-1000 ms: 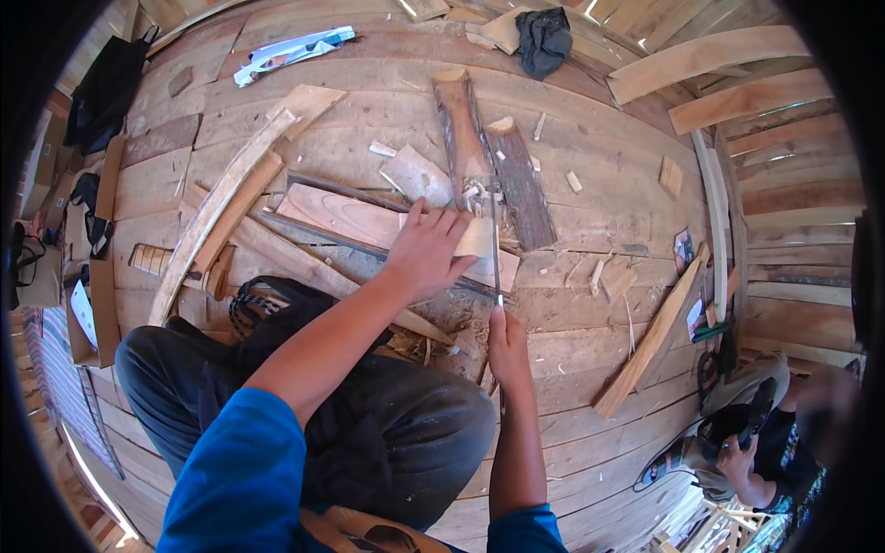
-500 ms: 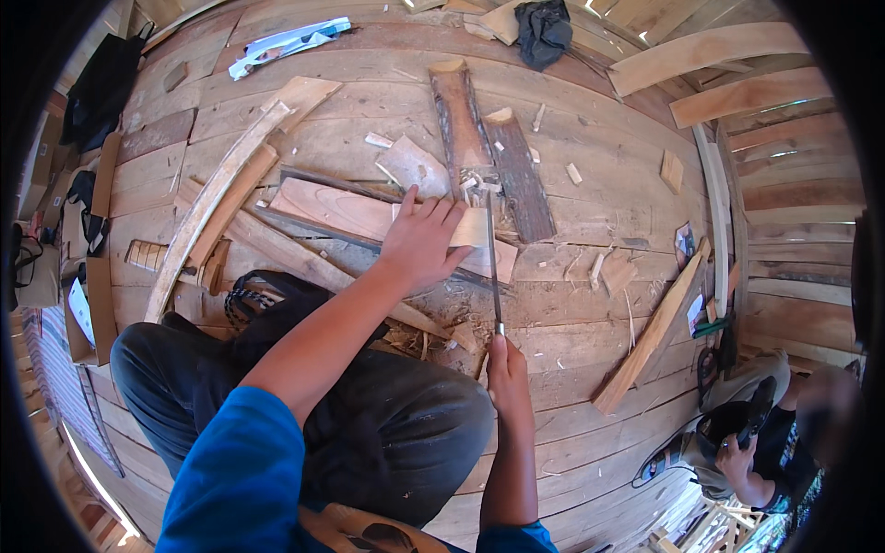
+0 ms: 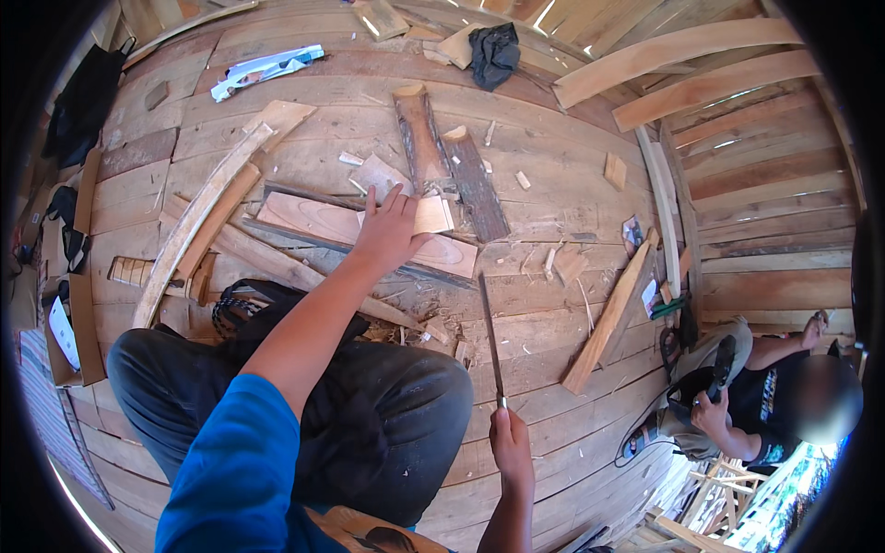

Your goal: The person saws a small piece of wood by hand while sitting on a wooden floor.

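My left hand (image 3: 385, 238) holds a small pale wood block (image 3: 433, 215) down on a wider plank (image 3: 309, 214), its fingers over the block's left part. The block's right end sticks out bare past the hand. In my right hand (image 3: 512, 447) is the handle of a long, narrow-bladed knife (image 3: 490, 332), its blade pointing away from me. The blade stands apart from the block, to its right and nearer to me. Beyond the block lie two bark-edged slabs, one lighter (image 3: 422, 138) and one darker (image 3: 477, 184).
Wood chips and offcuts (image 3: 567, 265) litter the plank floor. Long boards lie at left (image 3: 198, 221) and right (image 3: 613, 313). A black plastic bag (image 3: 495, 55) is at the back. Another person (image 3: 737, 396) sits at lower right, holding a dark tool.
The knife has come away from the block's right end, toward me. My right hand has drawn back and lower. My left hand stays on the block while the whole view has shifted.
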`<state>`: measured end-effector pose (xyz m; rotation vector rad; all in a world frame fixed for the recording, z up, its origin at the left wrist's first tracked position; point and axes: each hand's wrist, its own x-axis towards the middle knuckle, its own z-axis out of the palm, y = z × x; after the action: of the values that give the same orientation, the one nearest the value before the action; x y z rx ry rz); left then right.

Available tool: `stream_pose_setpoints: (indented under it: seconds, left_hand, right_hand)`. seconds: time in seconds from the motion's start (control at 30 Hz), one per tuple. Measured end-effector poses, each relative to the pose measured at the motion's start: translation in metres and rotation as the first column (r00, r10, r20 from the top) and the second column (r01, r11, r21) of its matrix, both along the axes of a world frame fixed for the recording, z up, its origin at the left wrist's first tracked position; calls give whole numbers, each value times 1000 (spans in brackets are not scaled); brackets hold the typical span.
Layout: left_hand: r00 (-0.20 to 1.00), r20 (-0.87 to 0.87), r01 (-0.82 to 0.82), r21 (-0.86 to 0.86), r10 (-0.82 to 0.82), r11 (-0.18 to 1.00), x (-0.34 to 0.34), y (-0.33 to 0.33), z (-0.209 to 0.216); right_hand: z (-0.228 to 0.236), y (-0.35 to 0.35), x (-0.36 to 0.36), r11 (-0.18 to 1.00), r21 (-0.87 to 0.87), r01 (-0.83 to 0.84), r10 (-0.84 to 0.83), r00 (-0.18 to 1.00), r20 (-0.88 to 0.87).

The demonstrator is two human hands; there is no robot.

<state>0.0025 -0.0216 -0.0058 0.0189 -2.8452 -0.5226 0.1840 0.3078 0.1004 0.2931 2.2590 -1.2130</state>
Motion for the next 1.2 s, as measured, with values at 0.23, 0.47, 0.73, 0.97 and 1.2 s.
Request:
stream_pose_setpoints:
  seconds: [0.23, 0.47, 0.73, 0.97, 1.2]
  left_hand:
    - [960, -274, 134, 251, -62, 959, 47, -45, 129]
    - [881, -466, 159, 122, -85, 980, 147, -118, 232]
    - [843, -528, 290, 279, -106, 915, 192, -137, 230]
    - [834, -534, 316, 258, -138, 913, 183, -139, 200]
    - [900, -436, 42, 106, 9, 994, 181, -123, 187]
  right_hand:
    - [39, -49, 53, 941, -313, 129, -163, 983, -85]
    - [37, -110, 49, 998, 19, 59, -39, 834, -551]
    - [34, -126, 54, 960, 224, 167, 4, 793, -610]
    - [25, -130, 53, 945, 244, 216, 7, 735, -678]
    - [29, -135, 51, 941, 272, 200, 44, 726, -686]
